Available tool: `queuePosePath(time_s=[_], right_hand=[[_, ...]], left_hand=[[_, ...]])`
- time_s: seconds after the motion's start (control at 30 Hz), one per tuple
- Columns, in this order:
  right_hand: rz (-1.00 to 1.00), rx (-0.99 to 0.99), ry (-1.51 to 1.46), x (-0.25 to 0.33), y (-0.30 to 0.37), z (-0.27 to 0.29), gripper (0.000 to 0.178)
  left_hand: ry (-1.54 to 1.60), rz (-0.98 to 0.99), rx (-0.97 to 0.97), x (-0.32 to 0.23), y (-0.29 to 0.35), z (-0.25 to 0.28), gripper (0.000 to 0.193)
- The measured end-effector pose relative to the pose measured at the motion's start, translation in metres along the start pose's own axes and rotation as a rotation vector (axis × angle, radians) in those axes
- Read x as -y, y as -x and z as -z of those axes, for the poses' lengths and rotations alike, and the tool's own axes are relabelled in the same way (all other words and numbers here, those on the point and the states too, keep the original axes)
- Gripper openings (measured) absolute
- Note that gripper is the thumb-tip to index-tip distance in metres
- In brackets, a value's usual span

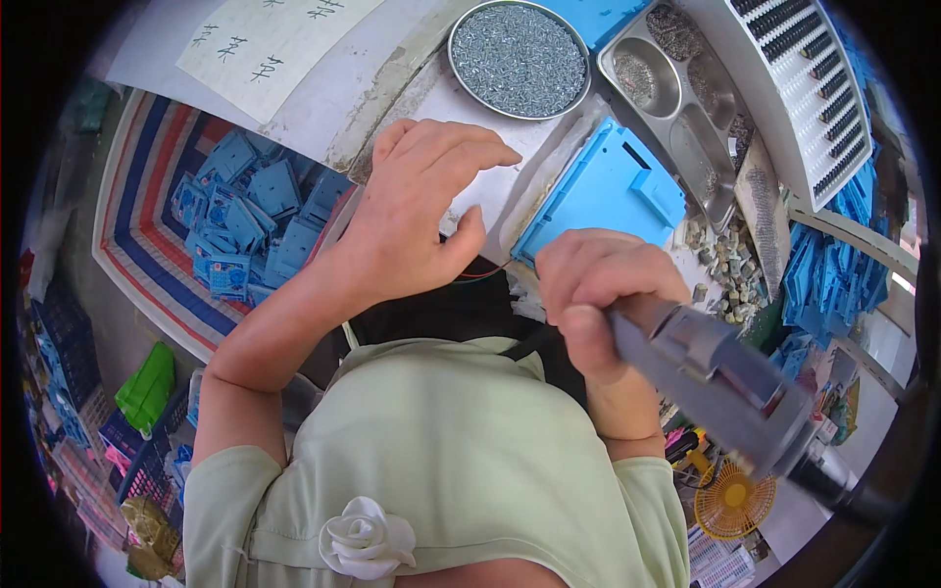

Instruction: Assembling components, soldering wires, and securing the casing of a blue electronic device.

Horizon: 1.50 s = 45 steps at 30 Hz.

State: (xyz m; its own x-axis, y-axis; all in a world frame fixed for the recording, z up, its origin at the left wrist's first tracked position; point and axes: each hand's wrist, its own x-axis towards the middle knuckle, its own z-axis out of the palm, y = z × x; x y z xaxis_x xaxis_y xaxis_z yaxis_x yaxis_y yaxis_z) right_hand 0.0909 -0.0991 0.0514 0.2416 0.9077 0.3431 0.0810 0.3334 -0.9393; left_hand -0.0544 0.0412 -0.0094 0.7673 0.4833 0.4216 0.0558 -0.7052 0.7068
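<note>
My left hand point(417, 211) hovers over the near edge of the worktable with its fingers bent and the thumb held apart; nothing shows in it. My right hand point(608, 294) is wrapped round a grey electric screwdriver point(725, 382), whose thick body slants toward the lower right, blurred. Its tip is hidden behind the hand. Just beyond the right hand, a flat light-blue plastic housing point(598, 191) lies on the table, with a slot and a raised block on it. A round metal dish point(452, 61) full of small silver screws point(520, 59) stands behind it.
A steel compartment tray point(667, 113) with small metal parts and a white rack point(843, 191) of black and white pieces stand at the right. Small blocks point(725, 269) lie scattered nearby. At left, a striped bag point(123, 230) holds blue plastic pieces point(230, 230). A yellow fan point(735, 500) is low right.
</note>
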Motion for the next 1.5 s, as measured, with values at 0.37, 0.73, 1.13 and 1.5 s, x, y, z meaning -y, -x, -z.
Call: queuePosePath(time_s=[0.37, 0.73, 1.13, 1.5], right_hand=[[0.241, -0.264, -0.235, 0.037, 0.022, 0.066, 0.027], [0.294, -0.505, -0.027, 0.007, 0.041, 0.121, 0.014], [0.068, -0.505, -0.036, 0.012, 0.072, 0.092, 0.018], [0.333, -0.480, -0.047, 0.070, 0.063, 0.144, 0.026]], left_hand=[[0.160, -0.319, 0.164, -0.024, -0.053, -0.062, 0.026], [-0.050, -0.379, 0.385, -0.041, -0.062, -0.089, 0.032], [-0.007, -0.268, 0.416, -0.043, -0.070, -0.087, 0.033], [-0.106, -0.172, -0.484, 0.030, -0.026, 0.045, 0.034]])
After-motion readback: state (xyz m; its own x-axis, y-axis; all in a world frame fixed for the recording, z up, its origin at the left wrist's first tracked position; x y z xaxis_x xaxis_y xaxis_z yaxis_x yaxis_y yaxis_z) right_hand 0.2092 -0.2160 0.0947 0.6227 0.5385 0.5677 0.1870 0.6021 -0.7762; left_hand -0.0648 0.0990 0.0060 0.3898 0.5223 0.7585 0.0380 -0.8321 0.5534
